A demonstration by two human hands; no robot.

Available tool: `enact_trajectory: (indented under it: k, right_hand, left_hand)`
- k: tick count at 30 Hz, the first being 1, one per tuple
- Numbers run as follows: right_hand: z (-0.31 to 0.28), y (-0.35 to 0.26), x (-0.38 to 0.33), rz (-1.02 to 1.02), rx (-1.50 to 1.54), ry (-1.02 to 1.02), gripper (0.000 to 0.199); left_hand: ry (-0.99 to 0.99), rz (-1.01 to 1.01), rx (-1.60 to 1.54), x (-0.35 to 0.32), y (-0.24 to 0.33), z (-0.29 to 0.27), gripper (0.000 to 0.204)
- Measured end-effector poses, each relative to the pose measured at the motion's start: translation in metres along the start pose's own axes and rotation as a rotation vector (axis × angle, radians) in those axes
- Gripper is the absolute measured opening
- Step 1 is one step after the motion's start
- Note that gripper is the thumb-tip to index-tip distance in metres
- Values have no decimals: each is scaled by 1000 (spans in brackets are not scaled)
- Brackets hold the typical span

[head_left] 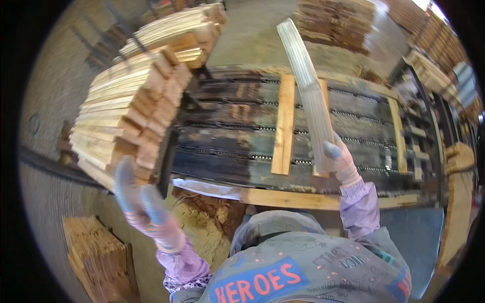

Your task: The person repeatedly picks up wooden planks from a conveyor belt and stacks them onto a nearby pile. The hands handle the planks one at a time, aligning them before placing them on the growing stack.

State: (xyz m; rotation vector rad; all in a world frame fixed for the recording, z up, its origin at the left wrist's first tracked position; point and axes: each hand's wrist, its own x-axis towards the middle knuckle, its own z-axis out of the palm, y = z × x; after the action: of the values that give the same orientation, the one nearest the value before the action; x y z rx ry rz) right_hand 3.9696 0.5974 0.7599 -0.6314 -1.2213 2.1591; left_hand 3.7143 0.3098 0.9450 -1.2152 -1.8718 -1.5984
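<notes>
My right hand (341, 160), in a striped glove with a bluish palm, is closed around the near end of a long, greyish wooden board (306, 81). The board is raised at a tilt over a chain conveyor (227, 164), its far end pointing away. Beneath it, a second board (324, 90) lies partly hidden on the chains, with another board (284, 126) just to its left. My left hand (147, 209), gloved the same way and slightly blurred, has thumb and fingers apart. It is beside the near end of a stack of boards (124, 103), holding nothing.
Behind the near stack stands another pile of boards (174, 30). One more board (398, 134) lies across the conveyor's right side. A wooden rail (290, 199) runs along the near edge. Stacked timber (101, 257) sits on the floor at lower left; a blue panel (411, 242) is at lower right.
</notes>
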Motion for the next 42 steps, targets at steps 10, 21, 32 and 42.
enact_trajectory:
  k: [10,21,32,42]
  right_hand:
    - [-7,30,-63,-27,195,356,55]
    - [-21,53,-83,25,288,364,58]
    - [-41,34,-77,99,200,374,57]
    - [-59,22,-57,132,202,192,54]
  left_hand:
    - [-1182,-118,673,-166,-155,214,104]
    - [-959,-968,-564,-119,-152,225,91]
    - [-1112,-392,577,-186,-119,282,106]
    - [-736,-1266,-1162,-123,-96,232,88]
